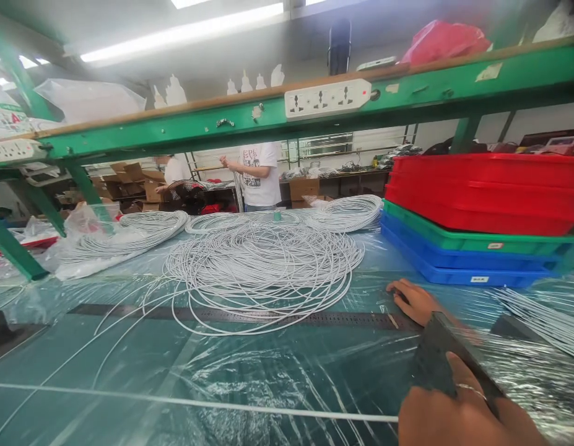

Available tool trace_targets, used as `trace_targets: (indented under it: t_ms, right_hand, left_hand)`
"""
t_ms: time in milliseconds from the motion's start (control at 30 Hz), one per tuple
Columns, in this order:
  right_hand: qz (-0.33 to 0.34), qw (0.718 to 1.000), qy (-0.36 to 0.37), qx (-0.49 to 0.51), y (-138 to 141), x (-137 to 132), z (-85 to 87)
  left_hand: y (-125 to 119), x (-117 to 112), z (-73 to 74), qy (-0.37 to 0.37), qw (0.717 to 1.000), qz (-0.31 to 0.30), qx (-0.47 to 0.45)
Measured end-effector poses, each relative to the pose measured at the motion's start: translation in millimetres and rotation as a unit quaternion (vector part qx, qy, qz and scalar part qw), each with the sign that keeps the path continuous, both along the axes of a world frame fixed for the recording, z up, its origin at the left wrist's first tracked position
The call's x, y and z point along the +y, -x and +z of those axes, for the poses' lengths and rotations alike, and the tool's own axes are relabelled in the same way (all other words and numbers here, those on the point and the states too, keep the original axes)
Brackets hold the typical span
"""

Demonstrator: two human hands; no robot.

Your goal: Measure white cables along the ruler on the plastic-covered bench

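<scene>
My left hand (458, 409), wearing a ring, is at the lower right with its fingers closed at the end of a white cable (249, 407). That cable runs left across the table. One finger presses on an upright dark grey block (435, 353). Beyond the block lies my right hand (414, 301), its fingers slightly bent and apart on the table, with nothing seen in them. The block hides part of this hand. A long steel ruler (352, 319) lies flat, ending near the block. Over its far edge spreads a big loose coil of white cable (268, 260).
Stacked red, green and blue trays (477, 217) stand at the right, with cut white cables (542, 319) beside them. More coils (345, 214) lie behind. A green shelf beam (184, 128) with a power strip (328, 99) crosses overhead. A co-worker (259, 173) stands beyond.
</scene>
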State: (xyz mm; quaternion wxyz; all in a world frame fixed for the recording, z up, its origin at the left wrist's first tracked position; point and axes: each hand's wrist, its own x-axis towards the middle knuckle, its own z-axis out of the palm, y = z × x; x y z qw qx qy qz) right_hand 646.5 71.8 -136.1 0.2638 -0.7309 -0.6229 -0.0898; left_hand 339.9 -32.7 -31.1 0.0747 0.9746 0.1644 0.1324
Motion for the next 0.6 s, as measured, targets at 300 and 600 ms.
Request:
trace_targets:
  t_ms: [300,600]
  right_hand:
    - [0.013,1.0,0.027,0.007,-2.5,-0.3,3.1]
    - [0.008,0.999,0.025,0.039,1.0,-1.6,6.0]
  left_hand:
    - [4.2,-5.2,5.3,-0.004,1.0,0.004,-0.004]
    - [7.0,-10.4,12.4,0.009,1.0,0.017,-0.009]
